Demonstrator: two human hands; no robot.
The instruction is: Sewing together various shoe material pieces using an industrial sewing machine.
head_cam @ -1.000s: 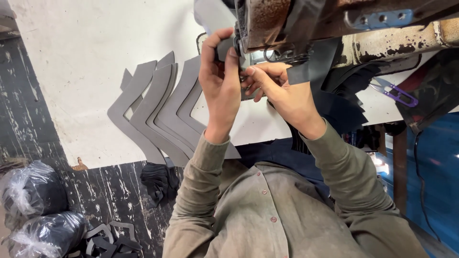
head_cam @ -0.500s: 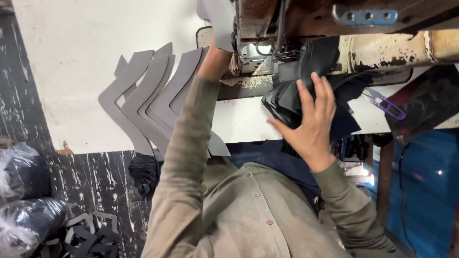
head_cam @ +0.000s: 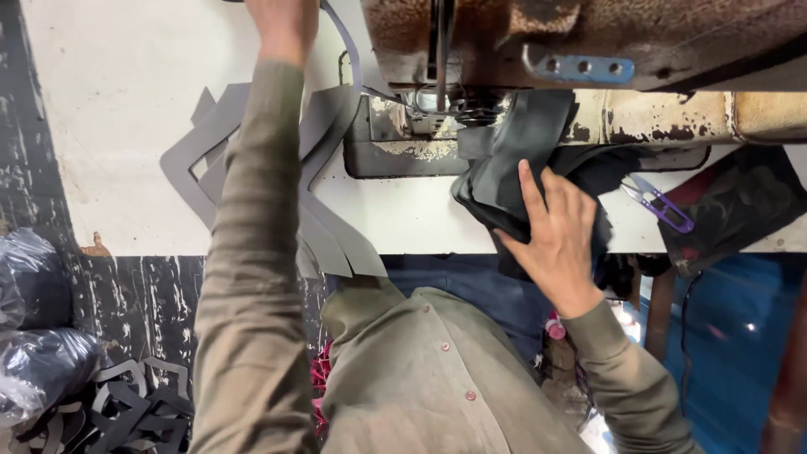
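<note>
Right hand point(head_cam: 556, 227) flat on black fabric point(head_cam: 513, 160) beside purple snips point(head_cam: 660, 204); left hand point(head_cam: 282, 25) perhaps holding a grey strip point(head_cam: 349, 59).

Sewing machine point(head_cam: 538, 50) on a table point(head_cam: 109, 109); cut pieces point(head_cam: 328, 227) to its left, fabric point(head_cam: 504, 168) beneath its arm, snips point(head_cam: 660, 202) at right.

left arm point(head_cam: 252, 252) stretched forward, right hand point(head_cam: 559, 227) flat, fingers point(head_cam: 531, 189) spread
</note>
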